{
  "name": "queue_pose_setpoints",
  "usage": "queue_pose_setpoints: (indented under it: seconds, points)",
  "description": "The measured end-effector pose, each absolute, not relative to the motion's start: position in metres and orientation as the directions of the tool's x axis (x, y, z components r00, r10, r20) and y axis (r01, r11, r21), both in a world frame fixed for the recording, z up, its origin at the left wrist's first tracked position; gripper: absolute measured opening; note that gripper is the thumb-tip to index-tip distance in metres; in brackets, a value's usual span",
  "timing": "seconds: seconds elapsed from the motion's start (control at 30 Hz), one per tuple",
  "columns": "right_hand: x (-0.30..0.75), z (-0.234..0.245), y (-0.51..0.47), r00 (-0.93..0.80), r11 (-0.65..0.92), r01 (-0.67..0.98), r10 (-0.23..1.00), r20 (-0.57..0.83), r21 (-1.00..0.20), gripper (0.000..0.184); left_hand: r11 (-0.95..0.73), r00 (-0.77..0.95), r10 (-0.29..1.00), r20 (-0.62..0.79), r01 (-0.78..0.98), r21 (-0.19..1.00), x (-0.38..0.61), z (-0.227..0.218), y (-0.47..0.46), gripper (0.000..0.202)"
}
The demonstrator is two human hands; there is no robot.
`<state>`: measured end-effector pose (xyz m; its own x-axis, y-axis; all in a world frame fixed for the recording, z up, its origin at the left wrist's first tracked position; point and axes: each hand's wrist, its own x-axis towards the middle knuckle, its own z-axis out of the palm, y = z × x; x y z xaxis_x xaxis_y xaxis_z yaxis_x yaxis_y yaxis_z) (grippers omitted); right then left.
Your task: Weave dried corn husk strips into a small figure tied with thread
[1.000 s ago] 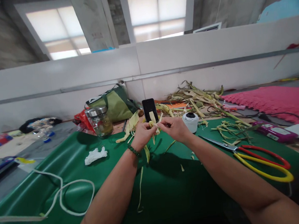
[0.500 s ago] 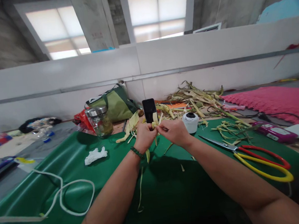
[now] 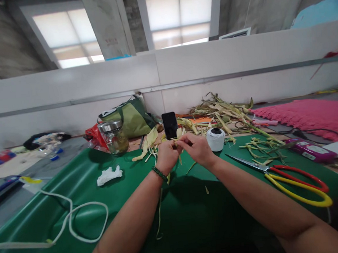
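Note:
My left hand [image 3: 168, 156], with a green bead bracelet at its wrist, is closed in a pinch on a pale corn husk strip [image 3: 180, 133]. Against it, fingertips touching, my right hand [image 3: 198, 149] pinches the same husk piece. Bits of husk stick out above and below the fingers; the gripped part is mostly hidden. Just behind the hands a black phone [image 3: 169, 125] stands upright. A white thread spool [image 3: 216, 140] is right of my right hand. Loose husks [image 3: 147, 145] lie to the left of my left hand.
Scissors [image 3: 266, 168] with red and yellow handles lie at the right on the green mat [image 3: 82, 180]. A glass jar [image 3: 114, 138], a green bag [image 3: 130, 118] and crumpled white tissue [image 3: 109, 175] are at the left. Dried husks [image 3: 223, 108] are piled behind; a white cord [image 3: 72, 212] loops front left.
Both hands have turned slightly inward and closed tighter together around the husk, so less of it shows. The piece sticking up has shifted a little right. The view has moved slightly.

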<state>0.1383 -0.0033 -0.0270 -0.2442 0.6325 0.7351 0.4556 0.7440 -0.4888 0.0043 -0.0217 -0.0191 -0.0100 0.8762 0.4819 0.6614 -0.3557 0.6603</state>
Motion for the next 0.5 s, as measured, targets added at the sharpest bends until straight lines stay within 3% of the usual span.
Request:
queue_pose_setpoints:
  seconds: [0.13,0.33,0.43,0.5]
  points:
    - [0.139,-0.026,-0.001,-0.277,0.734,0.382,0.671,0.688,-0.562,0.027,-0.384,0.082,0.836,0.542,0.793,0.472,0.004,-0.02,-0.024,0.028]
    - [0.146,-0.024,0.008,-0.364,0.791,0.391,0.603,0.71,-0.471,0.018,-0.26,0.127,0.897,0.424,0.926,0.273,0.011,-0.017,-0.029,0.025]
    - [0.147,-0.023,0.008,-0.351,0.826,0.4,0.539,0.766,-0.398,0.013,-0.275,0.171,0.913,0.369,0.928,0.25,0.016,-0.019,-0.031,0.024]
    - [0.145,-0.021,0.004,-0.352,0.868,0.363,0.464,0.813,-0.339,0.013,-0.324,0.205,0.911,0.357,0.892,0.315,0.019,-0.024,-0.03,0.02]
